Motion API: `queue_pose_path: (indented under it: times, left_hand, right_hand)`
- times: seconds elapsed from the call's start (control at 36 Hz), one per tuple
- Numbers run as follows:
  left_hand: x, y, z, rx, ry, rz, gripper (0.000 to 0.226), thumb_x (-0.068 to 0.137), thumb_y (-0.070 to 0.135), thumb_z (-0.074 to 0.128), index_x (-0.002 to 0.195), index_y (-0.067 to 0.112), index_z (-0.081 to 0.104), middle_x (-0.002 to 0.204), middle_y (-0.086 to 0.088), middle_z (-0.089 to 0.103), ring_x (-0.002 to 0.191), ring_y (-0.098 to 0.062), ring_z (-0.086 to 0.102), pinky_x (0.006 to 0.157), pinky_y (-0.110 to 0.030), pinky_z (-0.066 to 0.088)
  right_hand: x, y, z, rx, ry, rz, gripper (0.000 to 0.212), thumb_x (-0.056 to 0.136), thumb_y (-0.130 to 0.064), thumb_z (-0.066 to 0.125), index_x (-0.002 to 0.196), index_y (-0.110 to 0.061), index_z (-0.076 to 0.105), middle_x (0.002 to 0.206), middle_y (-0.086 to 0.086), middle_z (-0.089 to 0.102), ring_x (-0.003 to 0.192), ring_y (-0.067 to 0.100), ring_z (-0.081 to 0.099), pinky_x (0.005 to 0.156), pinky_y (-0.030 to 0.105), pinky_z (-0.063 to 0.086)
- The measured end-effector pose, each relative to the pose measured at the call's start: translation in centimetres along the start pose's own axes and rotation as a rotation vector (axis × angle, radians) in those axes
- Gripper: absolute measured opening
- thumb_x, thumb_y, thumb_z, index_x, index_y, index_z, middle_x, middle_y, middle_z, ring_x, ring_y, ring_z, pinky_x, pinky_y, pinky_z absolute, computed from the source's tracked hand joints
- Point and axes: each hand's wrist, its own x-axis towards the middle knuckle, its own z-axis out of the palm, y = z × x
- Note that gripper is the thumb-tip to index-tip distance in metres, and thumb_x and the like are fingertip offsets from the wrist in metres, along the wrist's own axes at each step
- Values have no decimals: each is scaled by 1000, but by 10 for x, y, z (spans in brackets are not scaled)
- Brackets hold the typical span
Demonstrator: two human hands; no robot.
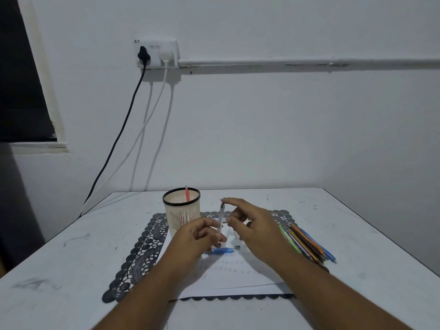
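Observation:
My left hand [200, 236] pinches a clear pen [220, 216] near its lower end and holds it upright above a white sheet of paper [228, 275]. My right hand [252, 225] hovers at the pen's top, its forefinger touching the upper tip, fingers loosely extended. A blue pen part [222, 251] lies on the paper just under my left hand. A cream slotted pen cup [181, 210] with a black rim stands behind, and a red pen [187, 193] is in it.
A black lace placemat [140, 246] lies under the paper on the white table [59, 258]. Several coloured pens and pencils [307, 244] lie in a bundle to the right. Cables hang from a wall socket [157, 53] at the back left.

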Motion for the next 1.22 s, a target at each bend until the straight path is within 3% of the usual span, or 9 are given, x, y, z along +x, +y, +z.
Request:
queue_pose_path:
  times: [0.17, 0.39, 0.53, 0.69, 0.81, 0.86, 0.94, 1.14, 1.22]
  left_hand:
    - [1, 2, 1, -83, -38, 54, 47, 92, -9, 64, 130, 19, 62, 89, -17, 70, 87, -29, 72, 74, -32, 58]
    - [2, 9, 4, -126, 68, 132, 9, 94, -9, 60, 102, -4, 60, 98, -24, 73, 89, -32, 72, 83, -35, 60]
    - [6, 14, 4, 19, 106, 172, 16, 99, -6, 56, 106, 4, 68, 102, -6, 79, 95, -27, 75, 79, -33, 59]
    - [20, 16, 8, 72, 85, 227, 41, 104, -9, 39, 127, 24, 48, 103, -5, 73, 68, -23, 62, 63, -31, 52]
    - [31, 21, 13, -6, 114, 87, 15, 104, 34, 51, 102, 22, 61, 75, -5, 59, 62, -15, 40, 57, -27, 36]
    - [36, 24, 13, -38, 69, 67, 45, 102, 56, 43, 83, 18, 60, 65, -2, 48, 57, -13, 33, 52, -26, 28]
    - [47, 28, 16, -103, 74, 5, 55, 103, 53, 43, 60, 19, 47, 58, 1, 35, 52, -12, 24, 46, -24, 19]
    - [73, 34, 33, 155, 159, -102, 50, 95, 44, 48, 50, 24, 43, 57, 2, 39, 55, -18, 31, 60, -34, 26]
    - [80, 31, 40, 557, 77, -59, 51, 100, 60, 43, 76, 19, 59, 76, 0, 60, 72, -22, 54, 68, -36, 37]
  right_hand:
    - [5, 4, 0, 363, 128, 222, 31, 99, 0, 61, 121, -22, 70, 85, 15, 68, 68, 19, 63, 54, 33, 57]
    - [8, 27, -8, 661, 271, 599, 12, 100, -2, 63, 109, -3, 70, 80, 10, 72, 62, 22, 67, 51, 32, 57]
    - [10, 31, -11, 665, 271, 645, 11, 101, -5, 64, 109, -5, 71, 88, 13, 72, 64, 25, 71, 53, 32, 58]
    - [9, 28, -12, 683, 262, 632, 11, 102, -3, 61, 109, -3, 69, 83, 10, 71, 62, 23, 69, 54, 32, 59]
    - [11, 29, -14, 679, 260, 646, 12, 102, -3, 60, 110, -3, 69, 85, 11, 71, 61, 22, 68, 56, 32, 60]
    - [11, 30, -16, 687, 263, 647, 12, 102, -3, 60, 110, -3, 69, 86, 12, 72, 61, 22, 68, 56, 33, 59]
    - [10, 31, -18, 690, 266, 654, 11, 102, -3, 60, 109, -3, 69, 89, 14, 72, 61, 21, 68, 58, 33, 60]
    - [10, 33, -22, 741, 291, 668, 11, 102, 0, 59, 107, 0, 68, 87, 16, 71, 60, 21, 68, 60, 32, 60]
    - [10, 35, -23, 746, 287, 664, 11, 101, 0, 60, 108, 0, 68, 90, 17, 71, 62, 22, 69, 64, 34, 62]
